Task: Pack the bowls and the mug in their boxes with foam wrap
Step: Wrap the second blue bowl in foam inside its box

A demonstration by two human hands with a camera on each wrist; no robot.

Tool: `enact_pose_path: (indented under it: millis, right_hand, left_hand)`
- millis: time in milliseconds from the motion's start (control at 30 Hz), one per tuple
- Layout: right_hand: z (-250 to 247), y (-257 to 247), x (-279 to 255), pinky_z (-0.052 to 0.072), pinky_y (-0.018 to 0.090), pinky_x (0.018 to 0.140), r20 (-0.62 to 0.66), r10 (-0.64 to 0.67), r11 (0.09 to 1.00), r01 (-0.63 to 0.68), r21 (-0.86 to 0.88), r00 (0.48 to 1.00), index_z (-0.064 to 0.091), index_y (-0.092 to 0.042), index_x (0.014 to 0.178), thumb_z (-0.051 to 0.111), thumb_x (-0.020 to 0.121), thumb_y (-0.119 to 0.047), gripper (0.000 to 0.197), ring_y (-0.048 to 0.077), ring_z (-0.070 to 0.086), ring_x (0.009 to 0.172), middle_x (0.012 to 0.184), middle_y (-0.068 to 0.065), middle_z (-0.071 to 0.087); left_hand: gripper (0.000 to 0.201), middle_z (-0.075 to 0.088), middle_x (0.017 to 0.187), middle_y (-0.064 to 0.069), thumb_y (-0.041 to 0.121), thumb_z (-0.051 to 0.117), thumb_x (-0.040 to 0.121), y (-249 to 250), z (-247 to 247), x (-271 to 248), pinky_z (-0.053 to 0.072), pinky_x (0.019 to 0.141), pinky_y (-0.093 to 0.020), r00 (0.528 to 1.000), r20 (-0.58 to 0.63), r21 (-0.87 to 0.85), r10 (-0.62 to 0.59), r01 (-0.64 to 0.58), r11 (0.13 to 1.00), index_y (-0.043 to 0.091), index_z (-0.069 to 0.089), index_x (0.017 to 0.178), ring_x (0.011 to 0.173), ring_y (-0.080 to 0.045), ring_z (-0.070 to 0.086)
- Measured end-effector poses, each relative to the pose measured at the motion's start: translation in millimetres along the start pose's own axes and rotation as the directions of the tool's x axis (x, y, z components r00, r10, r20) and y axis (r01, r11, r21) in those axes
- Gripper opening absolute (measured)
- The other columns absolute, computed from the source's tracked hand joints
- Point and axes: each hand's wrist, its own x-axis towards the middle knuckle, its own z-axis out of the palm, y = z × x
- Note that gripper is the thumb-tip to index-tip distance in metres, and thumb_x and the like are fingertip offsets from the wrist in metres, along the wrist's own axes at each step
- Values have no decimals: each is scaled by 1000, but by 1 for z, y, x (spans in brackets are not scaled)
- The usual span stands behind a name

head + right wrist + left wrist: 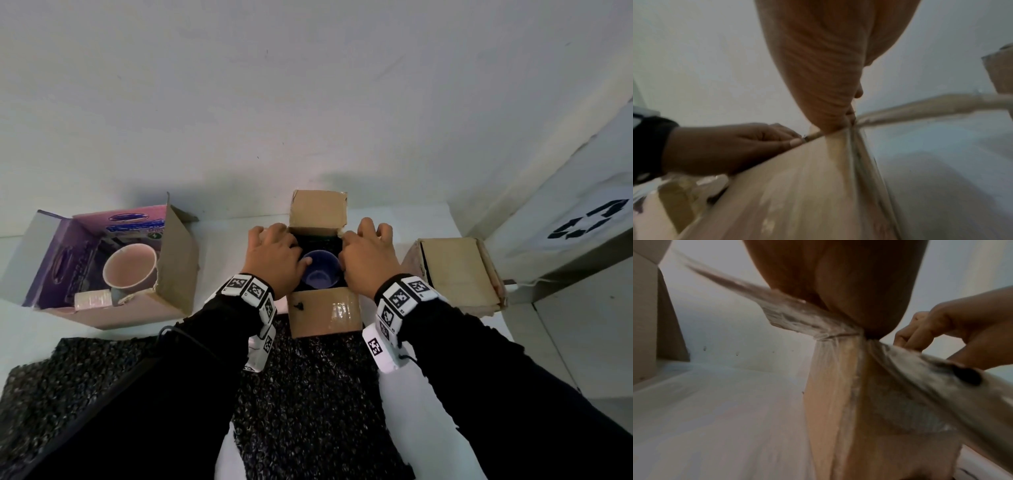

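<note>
A plain white wall (308,85) fills the upper part of the head view, matte and marked by a few small dark specks. Below it runs a white desk (41,329), its far edge meeting the wall. Soft shadow lies along that junction. To the right stands a pale grey panel (582,192) set at an angle, bearing a black recycling symbol (589,219). The light is dim, even and cool.

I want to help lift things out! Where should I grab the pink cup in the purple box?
Probably by the rim of the pink cup, coming straight down from above. It stands upright, mouth open, and the purple box walls block its sides. Any handle is hidden.
</note>
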Motion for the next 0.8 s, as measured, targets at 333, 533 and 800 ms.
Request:
enact_pose_path:
  millis: [333, 533, 800]
  right_hand:
    - [2, -5, -4, 10, 50, 101, 18, -65, 998, 64, 15, 998, 62, -28, 104, 51, 91, -26, 17, 27, 33, 123, 102, 1, 64]
    - [-5, -5, -10, 6, 53, 109, 75, -108, 994, 107, 19, 991, 70, -27, 86, 52, 90, -28, 18, 24, 25, 125, 103, -1, 66]
    - [13, 3, -27, -3, 58, 110, 52, -126, 992, 126, 7, 991, 71, -25, 74, 23, 89, -63, 63, 20, 42, 119, 72, -7, 63]
  left_hand:
    - [55, 61, 97, 6, 72, 36, 83, 3, -8, -43, 36, 92, -43, 921, -238, -69, 310, -334, 940, 28, 66, 96, 93, -19, 54]
    - [30, 64, 81, 1, 46, 69, 76, 12, 9, -61, 42, 85, -38, 914, -263, -57, 309, -335, 941, 19, 64, 87, 74, -22, 61]
    - [29, 57, 70, 0, 31, 80, 69, 33, 10, -62, 43, 88, -41, 964, -195, 66, 178, -168, 984, 19, 56, 81, 64, -25, 59]
